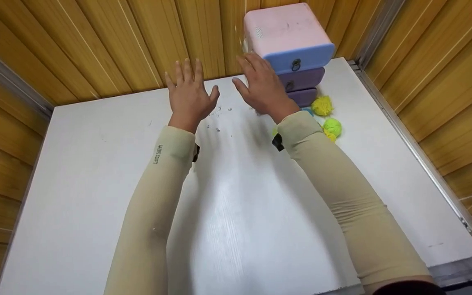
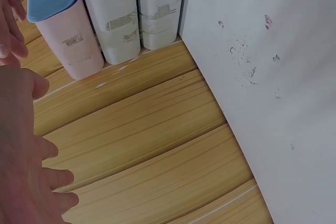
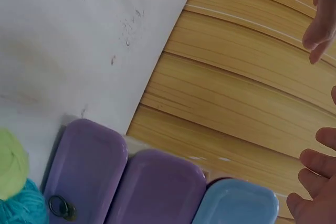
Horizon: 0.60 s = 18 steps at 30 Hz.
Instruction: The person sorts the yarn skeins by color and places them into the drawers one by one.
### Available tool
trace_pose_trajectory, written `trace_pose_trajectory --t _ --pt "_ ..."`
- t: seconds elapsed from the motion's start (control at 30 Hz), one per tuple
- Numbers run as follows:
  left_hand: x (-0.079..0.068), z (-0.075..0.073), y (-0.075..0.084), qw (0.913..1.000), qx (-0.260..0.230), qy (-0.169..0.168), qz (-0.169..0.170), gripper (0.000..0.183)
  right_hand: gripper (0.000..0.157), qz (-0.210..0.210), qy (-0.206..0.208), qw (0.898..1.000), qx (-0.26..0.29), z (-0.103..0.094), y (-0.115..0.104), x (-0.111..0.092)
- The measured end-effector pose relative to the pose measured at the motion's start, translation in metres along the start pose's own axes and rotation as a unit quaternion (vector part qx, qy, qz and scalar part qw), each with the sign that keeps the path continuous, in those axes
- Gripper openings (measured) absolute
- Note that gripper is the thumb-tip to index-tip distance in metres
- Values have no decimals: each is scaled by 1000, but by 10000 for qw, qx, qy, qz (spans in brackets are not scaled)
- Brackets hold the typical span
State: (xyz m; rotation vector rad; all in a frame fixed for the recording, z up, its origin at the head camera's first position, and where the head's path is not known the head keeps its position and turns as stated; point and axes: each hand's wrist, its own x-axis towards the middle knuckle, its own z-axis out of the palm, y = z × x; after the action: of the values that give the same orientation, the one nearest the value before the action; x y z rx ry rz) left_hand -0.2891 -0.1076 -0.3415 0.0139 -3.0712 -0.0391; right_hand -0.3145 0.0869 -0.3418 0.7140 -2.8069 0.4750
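Both hands hover over the far part of the white table (image 1: 109,172), holding nothing. My left hand (image 1: 191,96) has its fingers stretched out and spread toward the back wall, thumb out to the right. Close by on the right, my right hand (image 1: 262,86) also has its fingers extended and lies in front of the left side of a small drawer unit (image 1: 287,30). The unit has a pink top, one blue drawer front (image 3: 236,203) and two purple ones (image 3: 157,190) with ring pulls. In the head view I cannot tell whether the right hand touches it.
Yarn balls lie right of the drawers: a yellow one (image 1: 322,105), a lime green one (image 1: 332,127) and a blue one (image 3: 23,205), others partly behind the right sleeve. Wood-look panels (image 1: 150,45) wall the table at the back and sides. Dark marks (image 1: 218,130) dot the tabletop.
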Motion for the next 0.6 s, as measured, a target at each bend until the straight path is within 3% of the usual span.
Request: trace_pose_trajectory --t 0.3,0.6 --pt "7 -1 15 9999 -61 79 73 82 60 -1 383 9993 29 -19 20 -1" --pt "15 -10 20 9995 -312 -3 93 81 60 268 393 9988 109 -36 38 0"
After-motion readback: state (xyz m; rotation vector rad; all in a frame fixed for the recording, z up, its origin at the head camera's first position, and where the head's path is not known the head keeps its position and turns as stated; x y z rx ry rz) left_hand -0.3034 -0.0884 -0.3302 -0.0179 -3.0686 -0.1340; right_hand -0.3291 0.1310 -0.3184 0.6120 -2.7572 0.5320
